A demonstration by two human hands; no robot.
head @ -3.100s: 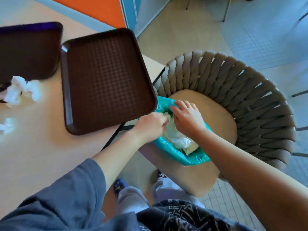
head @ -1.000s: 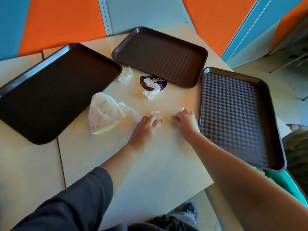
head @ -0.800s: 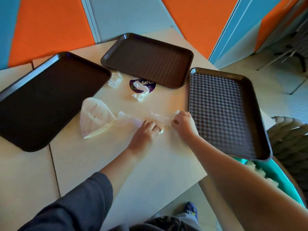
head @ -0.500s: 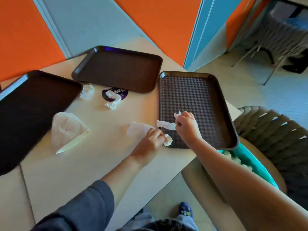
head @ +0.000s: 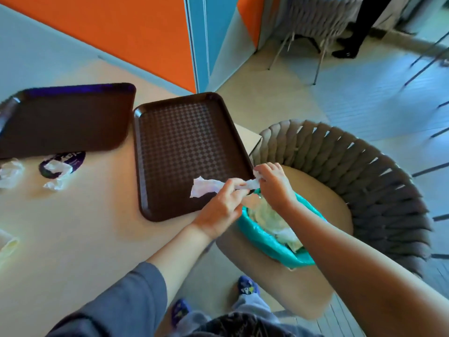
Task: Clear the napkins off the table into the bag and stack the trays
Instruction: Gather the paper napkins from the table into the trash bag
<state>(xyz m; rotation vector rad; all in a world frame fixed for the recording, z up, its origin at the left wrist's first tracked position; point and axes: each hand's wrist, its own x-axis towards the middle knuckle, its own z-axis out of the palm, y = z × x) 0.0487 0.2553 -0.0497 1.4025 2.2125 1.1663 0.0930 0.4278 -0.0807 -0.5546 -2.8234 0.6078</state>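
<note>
My left hand (head: 222,207) and my right hand (head: 273,184) together pinch a white napkin (head: 206,188) stretched between them, above the near right corner of a brown checkered tray (head: 184,147). Just below my right hand, a teal bag (head: 267,244) with crumpled napkins inside sits on a chair seat. A second brown tray (head: 65,117) lies to the left on the table (head: 73,239). Loose napkins (head: 57,176) and another crumpled napkin (head: 9,172) lie near it.
A woven grey chair (head: 364,181) stands at the table's right edge and holds the bag. A purple round sticker (head: 75,158) is on the table. A folded paper piece (head: 7,242) lies at the left edge. Another chair (head: 313,25) and a person's legs (head: 357,27) are far behind.
Both hands lifted napkin pieces off the table and carried them right, over the checkered tray's corner toward the teal bag. The view swung right; the large left tray is out of sight.
</note>
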